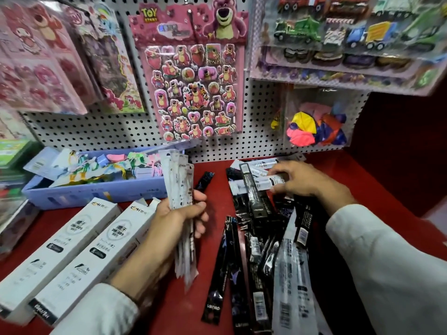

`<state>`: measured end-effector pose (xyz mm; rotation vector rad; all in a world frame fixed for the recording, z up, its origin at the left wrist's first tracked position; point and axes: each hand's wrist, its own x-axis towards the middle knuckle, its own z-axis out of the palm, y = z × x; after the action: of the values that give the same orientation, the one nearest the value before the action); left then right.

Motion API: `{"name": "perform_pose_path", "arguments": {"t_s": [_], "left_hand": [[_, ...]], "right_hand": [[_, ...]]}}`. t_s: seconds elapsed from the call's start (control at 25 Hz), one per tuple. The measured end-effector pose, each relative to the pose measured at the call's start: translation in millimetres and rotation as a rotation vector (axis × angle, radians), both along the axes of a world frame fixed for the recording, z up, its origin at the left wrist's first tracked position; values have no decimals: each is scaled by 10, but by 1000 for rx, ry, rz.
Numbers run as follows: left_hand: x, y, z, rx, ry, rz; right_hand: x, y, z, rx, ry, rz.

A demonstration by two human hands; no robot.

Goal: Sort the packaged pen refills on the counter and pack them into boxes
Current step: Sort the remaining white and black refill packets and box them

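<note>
My left hand (179, 216) grips an upright bundle of white refill packs (179, 182) above the red counter (215, 209). My right hand (302, 180) pinches a white refill pack (254, 184) lying across the far end of a heap of black and clear refill packs (271, 250). A lone black pack (204, 181) lies between the hands. Two long white boxes (79, 252) lie side by side at the left, their far end flaps open.
A lilac tray (96, 192) of colourful packets stands behind the boxes. Sticker sheets (193, 88) and a bag of balloons (314, 126) hang on the pegboard behind. A shelf of toy truck packs (338, 44) juts out at upper right. A red wall closes the right side.
</note>
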<state>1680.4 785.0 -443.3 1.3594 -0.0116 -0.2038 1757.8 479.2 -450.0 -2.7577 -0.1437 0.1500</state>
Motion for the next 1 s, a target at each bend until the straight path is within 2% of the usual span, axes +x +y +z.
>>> {"name": "perform_pose_path", "arguments": {"t_s": [0.12, 0.16, 0.28, 0.36, 0.52, 0.72, 0.88, 1.0], "left_hand": [[-15, 12, 18, 5, 4, 3], [-16, 16, 22, 5, 2, 1], [-36, 23, 33, 14, -6, -11], [-43, 27, 44, 16, -8, -11], [-18, 40, 61, 24, -14, -7], [-69, 25, 97, 26, 3, -14], [-122, 61, 204, -2, -2, 6], [-127, 82, 298, 56, -51, 82]], "right_hand": [[49, 89, -10, -105, -214, -107], [72, 134, -11, -126, -192, -121], [170, 220, -6, -139, 36, -213], [200, 249, 1, -246, 77, -282], [176, 288, 19, -383, -114, -345], [1, 347, 94, -336, -315, -460], [-173, 404, 212, -412, -318, -528], [-434, 569, 293, -505, -273, -474]]}}
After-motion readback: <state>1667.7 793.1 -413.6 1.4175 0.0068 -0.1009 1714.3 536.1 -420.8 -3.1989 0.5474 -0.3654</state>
